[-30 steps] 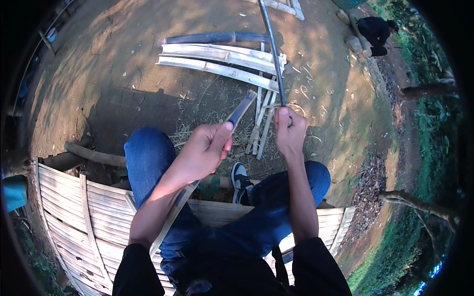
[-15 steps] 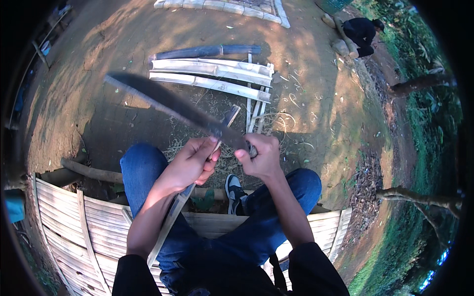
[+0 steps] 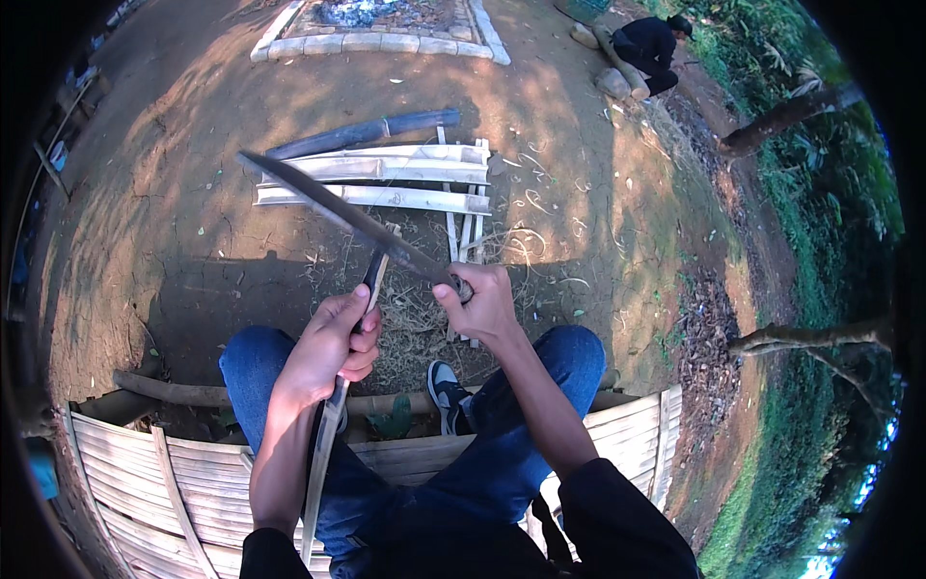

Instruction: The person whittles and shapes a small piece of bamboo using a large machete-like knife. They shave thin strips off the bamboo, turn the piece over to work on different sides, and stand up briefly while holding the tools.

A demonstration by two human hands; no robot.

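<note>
My right hand [image 3: 482, 301] is closed round the handle of a machete [image 3: 340, 205], whose long dark blade points up and to the left. In my closed left hand [image 3: 338, 343] is a long bamboo strip [image 3: 321, 454]. Its lower end runs down beside my left forearm, and its upper end sticks out past my thumb. The blade crosses the strip near that upper end; whether its edge touches the bamboo I cannot tell. On the ground ahead lie split bamboo pieces [image 3: 386, 198] with pale insides, and a dark bamboo piece [image 3: 376, 133] behind them.
I sit on a bamboo slat bench [image 3: 125, 473], with a pole [image 3: 183, 391] along its front. Thin shavings [image 3: 415, 347] litter the ground. A stone-edged fire pit [image 3: 357, 42] is at the far side. Another person [image 3: 648, 48] crouches at the far right, near tree trunks [image 3: 791, 121].
The machete blade has moved forward along the strip, away from my left hand. My left hand has shifted slightly left and nearer to me. The whole view has tilted upward a little.
</note>
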